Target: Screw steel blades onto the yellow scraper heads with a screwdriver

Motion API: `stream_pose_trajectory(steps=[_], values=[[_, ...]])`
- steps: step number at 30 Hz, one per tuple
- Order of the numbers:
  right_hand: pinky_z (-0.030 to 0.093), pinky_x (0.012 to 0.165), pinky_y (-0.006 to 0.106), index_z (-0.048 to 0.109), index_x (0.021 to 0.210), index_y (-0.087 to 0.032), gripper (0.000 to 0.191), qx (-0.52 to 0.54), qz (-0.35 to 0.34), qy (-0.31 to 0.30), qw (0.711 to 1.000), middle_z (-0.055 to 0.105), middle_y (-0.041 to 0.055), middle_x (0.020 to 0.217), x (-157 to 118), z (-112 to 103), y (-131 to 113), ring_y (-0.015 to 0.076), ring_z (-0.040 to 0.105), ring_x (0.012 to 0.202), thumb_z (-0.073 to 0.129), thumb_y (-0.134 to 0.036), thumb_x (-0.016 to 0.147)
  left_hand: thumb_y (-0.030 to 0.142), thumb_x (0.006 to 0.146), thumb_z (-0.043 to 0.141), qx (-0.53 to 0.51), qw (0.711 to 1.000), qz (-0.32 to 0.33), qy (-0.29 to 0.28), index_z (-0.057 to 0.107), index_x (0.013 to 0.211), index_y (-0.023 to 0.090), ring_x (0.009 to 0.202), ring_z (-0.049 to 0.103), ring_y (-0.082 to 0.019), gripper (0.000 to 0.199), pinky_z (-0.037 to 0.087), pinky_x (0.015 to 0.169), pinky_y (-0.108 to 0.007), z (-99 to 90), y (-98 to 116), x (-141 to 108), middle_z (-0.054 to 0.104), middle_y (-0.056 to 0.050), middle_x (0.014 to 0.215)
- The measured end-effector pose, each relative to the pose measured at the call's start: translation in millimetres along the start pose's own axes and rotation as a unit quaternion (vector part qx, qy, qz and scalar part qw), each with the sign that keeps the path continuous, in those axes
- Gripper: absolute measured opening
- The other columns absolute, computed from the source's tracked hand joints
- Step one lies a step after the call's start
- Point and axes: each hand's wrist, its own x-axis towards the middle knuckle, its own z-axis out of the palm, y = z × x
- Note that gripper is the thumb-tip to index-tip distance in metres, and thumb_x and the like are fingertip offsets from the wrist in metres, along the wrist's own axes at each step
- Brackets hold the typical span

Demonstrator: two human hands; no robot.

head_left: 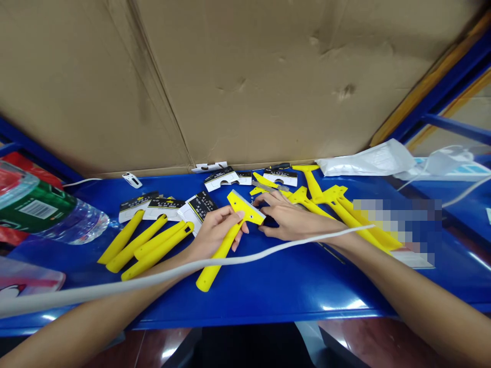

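Observation:
A yellow scraper (220, 258) with a wide blade head is gripped near its neck by my left hand (217, 230), its handle pointing down toward the shelf's front edge. Just right of the scraper's head is my right hand (282, 217), its fingers bent and spread over small yellow and metal pieces (268, 184); whether the fingertips hold any of them cannot be made out. Several yellow handles (159, 250) with black and white cards (164, 208) at their far ends lie to the left. More yellow scrapers (312, 186) lie to the right, partly behind my right forearm.
A large bottle with a green label (42, 207) lies at the left on the blue shelf (264, 291). Cards (220, 179) and a white plastic bag (366, 161) lie along the cardboard wall (245, 87). A white cable (268, 251) crosses in front of both arms.

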Motion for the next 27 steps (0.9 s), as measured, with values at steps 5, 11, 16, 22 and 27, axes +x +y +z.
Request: stream_pose_trajectory(steps=[5,11,16,22,27], values=[[0.03,0.131,0.064,0.08,0.116,-0.016,0.025,0.013,-0.005,-0.031,0.999,0.054,0.0182,0.157,-1,-6,-3,0.0396,0.04,0.157,0.069,-0.028,0.099,0.048,0.093,0.078,0.013,1.0,-0.01,-0.013,0.068,0.085,0.014,0.051,0.06,-0.011,0.036,0.051,0.045,-0.022,0.9,3,-2,0.073,-0.005,0.079],[0.031,0.131,0.06,0.077,0.098,-0.019,0.011,0.064,-0.013,0.074,0.995,0.056,0.0157,0.151,2,-4,4,0.0358,0.041,0.157,0.066,-0.02,0.098,0.048,0.095,0.076,0.042,0.996,-0.04,-0.065,0.073,0.083,0.012,0.046,0.06,-0.011,0.038,0.047,0.043,-0.02,-2.0,6,-5,0.071,-0.005,0.069],[0.041,0.123,0.055,0.075,0.092,-0.023,0.012,0.188,0.018,0.24,0.952,0.06,0.0119,0.14,6,-9,-9,0.0294,0.058,0.14,0.069,-0.03,0.1,0.048,0.098,0.073,0.078,0.991,-0.052,-0.097,0.077,0.083,0.013,0.043,0.061,-0.012,0.039,0.048,0.043,-0.021,-4.9,4,-6,0.069,-0.005,0.061],[0.043,0.119,0.052,0.079,0.087,-0.023,0.009,0.28,0.007,0.208,0.937,0.068,0.0099,0.13,7,2,-31,0.0281,0.061,0.135,0.076,-0.029,0.094,0.05,0.099,0.073,0.112,0.987,-0.044,-0.102,0.077,0.083,0.014,0.043,0.061,-0.012,0.04,0.048,0.044,-0.02,-1.7,3,-8,0.069,-0.005,0.06],[0.052,0.105,0.045,0.079,0.078,-0.024,0.011,0.397,0.024,0.196,0.896,0.075,0.0082,0.103,12,13,-31,0.0283,0.065,0.125,0.081,-0.031,0.086,0.052,0.098,0.073,0.13,0.986,-0.024,-0.1,0.077,0.083,0.014,0.044,0.059,-0.011,0.041,0.047,0.044,-0.02,1.1,3,-9,0.068,-0.004,0.058]])
